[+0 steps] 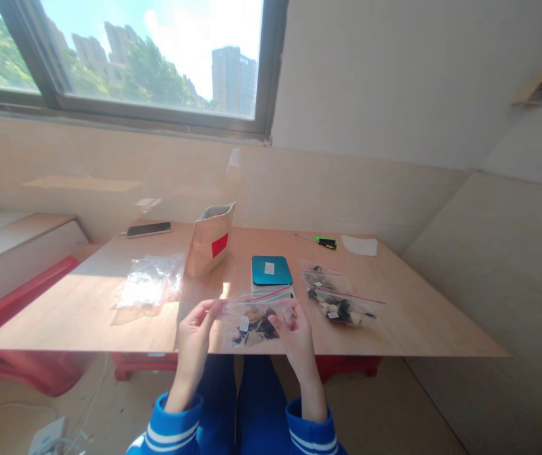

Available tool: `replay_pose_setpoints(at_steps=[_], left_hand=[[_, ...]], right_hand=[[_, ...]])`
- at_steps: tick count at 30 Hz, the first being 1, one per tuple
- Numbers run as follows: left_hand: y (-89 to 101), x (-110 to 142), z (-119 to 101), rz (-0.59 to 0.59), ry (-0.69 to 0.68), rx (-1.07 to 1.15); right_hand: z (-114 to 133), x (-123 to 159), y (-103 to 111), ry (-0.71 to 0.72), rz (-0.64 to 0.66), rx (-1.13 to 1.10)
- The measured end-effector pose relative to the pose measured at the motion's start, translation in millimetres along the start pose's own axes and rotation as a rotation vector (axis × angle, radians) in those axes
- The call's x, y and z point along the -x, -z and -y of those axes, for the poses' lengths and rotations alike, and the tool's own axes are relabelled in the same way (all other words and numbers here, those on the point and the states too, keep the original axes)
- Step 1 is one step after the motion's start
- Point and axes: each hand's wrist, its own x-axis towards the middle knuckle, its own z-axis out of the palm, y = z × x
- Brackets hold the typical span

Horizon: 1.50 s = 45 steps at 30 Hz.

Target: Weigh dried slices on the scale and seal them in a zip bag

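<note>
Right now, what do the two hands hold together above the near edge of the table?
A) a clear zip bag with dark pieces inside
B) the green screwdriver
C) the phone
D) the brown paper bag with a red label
A: the left hand and the right hand pinch the two ends of the clear zip bag, while the brown paper bag stands alone farther back on the table.

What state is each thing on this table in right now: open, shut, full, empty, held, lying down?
Held zip bag: filled, gripped at its top by both hands.
Left hand: pinching the bag's corner.
Right hand: pinching the bag.
Filled bags: lying flat.
Empty bags: piled loosely.
Paper pouch: upright, open.
Scale: nothing on it.
Phone: flat, dark.
</note>
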Motion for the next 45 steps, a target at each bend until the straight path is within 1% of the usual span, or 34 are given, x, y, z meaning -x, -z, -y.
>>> replay_pose_setpoints(at_steps=[3,6,7,8,10,12,16,19,22,25,28,31,37,40,45], left_hand=[[2.2,3.8,-7.0,-0.095,-0.097,-0.071],[8.9,7.0,-13.3,-0.221,-0.206,-0.162],[11.5,7.6,-14.6,-0.238,-0.234,-0.176],[13.9,7.8,-15.4,-0.230,-0.255,-0.181],[16.8,7.8,-15.1,-0.174,-0.274,-0.171],[16.4,7.7,-13.5,-0.135,-0.268,-0.165],[9.0,9.4,-12.0,-0.114,-0.243,-0.167],[3.2,10.5,-13.3,-0.115,-0.190,-0.129],[-0.4,9.3,-12.7,-0.078,-0.073,0.004],[-3.3,6.9,-9.5,0.025,0.066,0.209],[-5.7,5.2,-5.2,0.075,0.122,0.301],[-6.5,4.1,-0.2,0.058,0.102,0.266],[-3.9,3.9,5.7,0.005,0.048,0.221],[-2.5,5.0,4.7,-0.016,0.035,0.215],[-1.4,6.0,4.1,-0.060,0.008,0.193]], right_hand=[[2.5,2.7,-0.6,-0.003,0.111,0.037],[4.8,3.4,0.2,0.012,0.193,0.096],[5.5,3.3,0.5,0.038,0.205,0.121],[6.2,3.3,0.6,0.070,0.213,0.142],[7.3,3.6,-0.4,0.122,0.210,0.145],[7.9,4.8,-2.8,0.107,0.181,0.101],[8.5,7.2,-6.8,-0.007,0.135,-0.020],[8.9,6.6,-7.0,-0.018,0.073,-0.062],[7.7,4.2,-7.5,-0.015,-0.052,-0.118],[5.0,1.4,-8.3,-0.027,-0.219,-0.170],[3.8,-0.7,-7.8,-0.029,-0.298,-0.182],[5.3,-0.8,-6.2,-0.019,-0.293,-0.157],[9.6,3.8,-3.2,-0.042,-0.218,-0.152],[12.4,4.5,-1.4,-0.012,-0.189,-0.090],[13.8,3.8,0.7,0.038,-0.192,-0.031]])
